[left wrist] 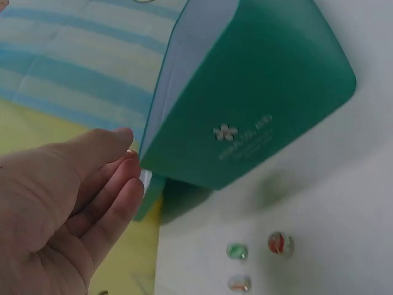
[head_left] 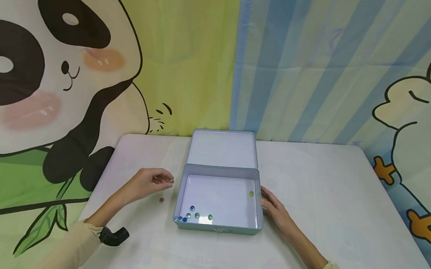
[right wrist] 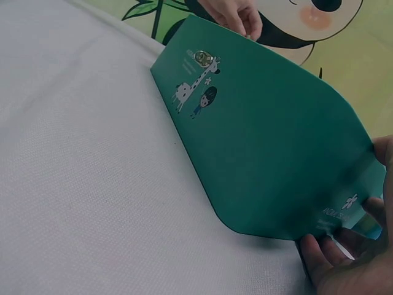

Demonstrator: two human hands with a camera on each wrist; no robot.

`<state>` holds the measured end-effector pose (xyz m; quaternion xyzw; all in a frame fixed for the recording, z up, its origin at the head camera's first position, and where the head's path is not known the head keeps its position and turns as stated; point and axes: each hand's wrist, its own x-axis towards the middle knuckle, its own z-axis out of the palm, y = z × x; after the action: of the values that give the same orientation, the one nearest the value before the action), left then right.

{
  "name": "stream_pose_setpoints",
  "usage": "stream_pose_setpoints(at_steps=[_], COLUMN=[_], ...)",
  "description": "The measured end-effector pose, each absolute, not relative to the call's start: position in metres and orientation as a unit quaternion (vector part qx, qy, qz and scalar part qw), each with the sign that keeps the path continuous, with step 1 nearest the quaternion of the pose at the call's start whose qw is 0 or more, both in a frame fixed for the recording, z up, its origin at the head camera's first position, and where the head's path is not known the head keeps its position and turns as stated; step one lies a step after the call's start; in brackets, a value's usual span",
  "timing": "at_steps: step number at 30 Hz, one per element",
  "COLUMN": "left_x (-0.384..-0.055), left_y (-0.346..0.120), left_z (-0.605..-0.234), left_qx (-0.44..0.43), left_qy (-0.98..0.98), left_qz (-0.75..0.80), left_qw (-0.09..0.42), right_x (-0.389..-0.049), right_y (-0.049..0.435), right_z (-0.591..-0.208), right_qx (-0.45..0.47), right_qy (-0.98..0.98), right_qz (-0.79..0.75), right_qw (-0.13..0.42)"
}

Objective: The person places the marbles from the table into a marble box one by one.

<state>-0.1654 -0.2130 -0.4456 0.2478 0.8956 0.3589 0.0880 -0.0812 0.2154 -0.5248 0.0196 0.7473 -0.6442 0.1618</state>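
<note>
An open tin box (head_left: 218, 229), green outside and pale inside, stands on the table with several glass marbles on its floor. One is yellow-green (head_left: 251, 193), near the right wall; others, such as a blue marble (head_left: 192, 208), gather at the front left. Left of the box, my left hand (head_left: 150, 184) pinches a small yellowish marble (head_left: 172, 181) between thumb and fingertips; the left wrist view mostly hides it. My right hand (head_left: 277, 213) rests its fingers against the box's right side. Below my left hand lie a red marble (left wrist: 279, 243) and a green marble (left wrist: 236, 251).
A clear marble with an orange streak (left wrist: 239, 283) lies by the red and green ones. The box's lid (head_left: 223, 149) is folded back toward the curtain (head_left: 277, 72). A white cloth covers the table (head_left: 318, 188); a metal clasp (right wrist: 203, 59) sits on the box front.
</note>
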Motion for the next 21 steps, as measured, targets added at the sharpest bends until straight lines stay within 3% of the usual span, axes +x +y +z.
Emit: stream_pose_setpoints(at_steps=[9,21], left_x=[-0.173,-0.195], left_y=[-0.179,-0.106], left_z=[-0.425,-0.425], left_qx=[0.337,0.412], left_qy=[0.869,0.857], left_qz=[0.351,0.280], left_qw=[0.087,0.133], right_x=[-0.082,-0.080], right_y=[0.214,0.214], right_z=[-0.524,-0.525], right_qx=[0.030,0.017], right_qy=[0.746,0.747], right_qz=[-0.646,-0.646], right_qw=[0.161,0.156])
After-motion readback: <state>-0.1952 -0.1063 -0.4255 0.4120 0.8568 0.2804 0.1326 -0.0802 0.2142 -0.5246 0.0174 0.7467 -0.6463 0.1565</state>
